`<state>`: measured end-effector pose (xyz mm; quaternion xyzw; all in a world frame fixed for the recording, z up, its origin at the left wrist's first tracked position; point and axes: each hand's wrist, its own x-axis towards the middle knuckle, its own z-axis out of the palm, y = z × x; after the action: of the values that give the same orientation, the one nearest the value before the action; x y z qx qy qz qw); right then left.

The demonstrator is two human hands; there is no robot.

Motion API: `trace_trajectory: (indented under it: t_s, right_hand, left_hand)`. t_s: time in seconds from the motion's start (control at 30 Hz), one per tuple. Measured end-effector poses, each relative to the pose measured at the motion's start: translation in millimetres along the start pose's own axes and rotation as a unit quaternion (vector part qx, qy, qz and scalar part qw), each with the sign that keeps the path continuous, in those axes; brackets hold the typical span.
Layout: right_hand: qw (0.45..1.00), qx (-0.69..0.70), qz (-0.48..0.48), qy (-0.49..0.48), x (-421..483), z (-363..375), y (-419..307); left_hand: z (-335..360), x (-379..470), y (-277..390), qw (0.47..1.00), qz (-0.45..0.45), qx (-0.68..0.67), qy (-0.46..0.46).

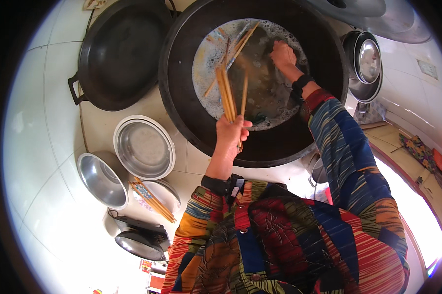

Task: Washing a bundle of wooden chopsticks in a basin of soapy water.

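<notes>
A large dark wok (178, 106) in front of me holds cloudy, foamy water (259, 92). My left hand (229, 134) grips a bundle of wooden chopsticks (225, 92) over the wok's near side, their upper ends fanning apart. Beyond the bundle, more chopsticks (247, 38), some with blue patterned ends, lie partly in the suds. At the water's right side is my right hand (283, 57), its fingers curled and partly hidden at the surface. Whether it holds anything there cannot be told.
Left of the wok sit a black two-handled pan (125, 55), a metal basin (144, 147) and a tilted steel bowl (103, 180). More chopsticks (153, 200) rest across a patterned bowl (169, 194). Stacked metal bowls (368, 60) stand at right, below a large metal lid (386, 18).
</notes>
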<state>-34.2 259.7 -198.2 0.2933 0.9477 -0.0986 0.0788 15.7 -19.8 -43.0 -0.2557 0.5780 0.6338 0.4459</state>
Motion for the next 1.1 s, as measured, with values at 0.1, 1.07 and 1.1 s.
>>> trace_trajectory:
  t_s: [0.1,1.07,1.1]
  right_hand:
    - [0.989,-0.037,-0.133,0.057,-77,2,-31]
    - [0.857,0.498,0.025,-0.127,-71,-48,-105]
    - [0.857,0.501,0.014,-0.119,-67,-44,-109]
  left_hand:
    - [-18,10,4,0.999,0.036,-0.009,0.031]
    - [19,1,34,0.971,-0.111,-0.179,-0.113]
    - [14,-1,36,0.958,-0.119,-0.224,-0.133]
